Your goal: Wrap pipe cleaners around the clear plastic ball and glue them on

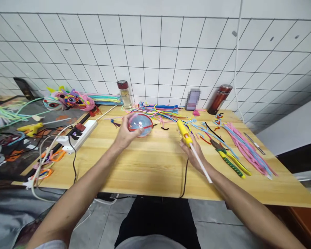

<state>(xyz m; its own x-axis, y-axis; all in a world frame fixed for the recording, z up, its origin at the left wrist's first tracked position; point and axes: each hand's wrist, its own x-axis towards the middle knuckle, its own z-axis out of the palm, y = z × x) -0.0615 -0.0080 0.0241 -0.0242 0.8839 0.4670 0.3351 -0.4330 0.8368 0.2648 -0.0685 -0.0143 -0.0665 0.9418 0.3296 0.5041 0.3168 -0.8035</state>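
My left hand (126,133) is closed on the near left side of a clear plastic ball (141,121) with red strips around its rim and across it. The ball is held above the wooden table. A yellow hot glue gun (184,132) is in my right hand (193,152), its front end pointing away from me. A long white glue stick (200,163) sticks out of its back end toward my forearm. Its black cord (186,176) hangs down over the table's front edge. Small black pipe cleaner bits (164,128) lie between my hands.
Pliers (229,159) and pink and blue pipe cleaners (245,148) lie at right. Behind stand a glass bottle (124,95), a phone (193,99) and a red flask (219,99). At left are a power strip (80,136), another glue gun (32,129) and colourful pipe cleaner figures (69,100).
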